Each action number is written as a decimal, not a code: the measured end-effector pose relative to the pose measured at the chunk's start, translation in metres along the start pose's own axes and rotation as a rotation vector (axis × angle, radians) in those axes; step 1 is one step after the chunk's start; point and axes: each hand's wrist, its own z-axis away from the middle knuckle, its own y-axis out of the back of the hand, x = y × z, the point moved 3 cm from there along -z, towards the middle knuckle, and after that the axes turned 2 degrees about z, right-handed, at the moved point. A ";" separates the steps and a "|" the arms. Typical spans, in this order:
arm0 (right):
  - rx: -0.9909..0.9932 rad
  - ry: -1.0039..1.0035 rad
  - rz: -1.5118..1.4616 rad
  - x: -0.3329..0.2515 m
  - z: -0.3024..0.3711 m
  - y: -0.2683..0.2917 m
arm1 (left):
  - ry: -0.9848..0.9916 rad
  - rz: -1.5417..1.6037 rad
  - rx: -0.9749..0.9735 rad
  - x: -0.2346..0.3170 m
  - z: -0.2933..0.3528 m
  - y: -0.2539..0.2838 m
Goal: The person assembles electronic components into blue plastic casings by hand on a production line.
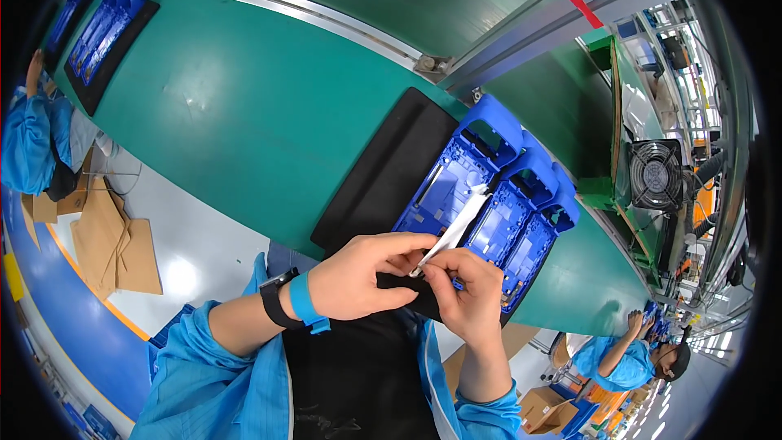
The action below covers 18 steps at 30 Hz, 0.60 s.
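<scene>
My left hand (356, 275) and my right hand (470, 292) meet in front of me over the near edge of a black mat (383, 171). Between them runs a narrow white strip (463, 220), slanting up and away over the blue parts. Left fingertips pinch the strip's near part, and the right thumb and forefinger close on its lower end; any small piece there is too small to make out. Just beyond my hands, several blue plastic housings (498, 232) with looped handle ends lie side by side on the mat, hollow sides up, partly hidden by strip and fingers.
The green conveyor belt (269, 106) runs across, with a metal rail behind. More blue housings (110, 28) lie far left near a person's arm (34, 73). Another person (623, 363) works at lower right. A fan (654, 175) stands at right; cardboard (118, 248) lies on the floor.
</scene>
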 end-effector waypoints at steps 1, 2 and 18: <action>0.010 -0.017 -0.045 0.002 0.001 -0.001 | -0.009 -0.041 0.015 0.004 0.000 -0.001; 0.019 -0.034 -0.090 0.003 0.002 -0.001 | 0.018 -0.041 0.039 0.006 -0.001 -0.002; -0.003 0.305 0.125 0.002 -0.004 -0.016 | -0.080 -0.487 0.238 0.018 0.006 0.000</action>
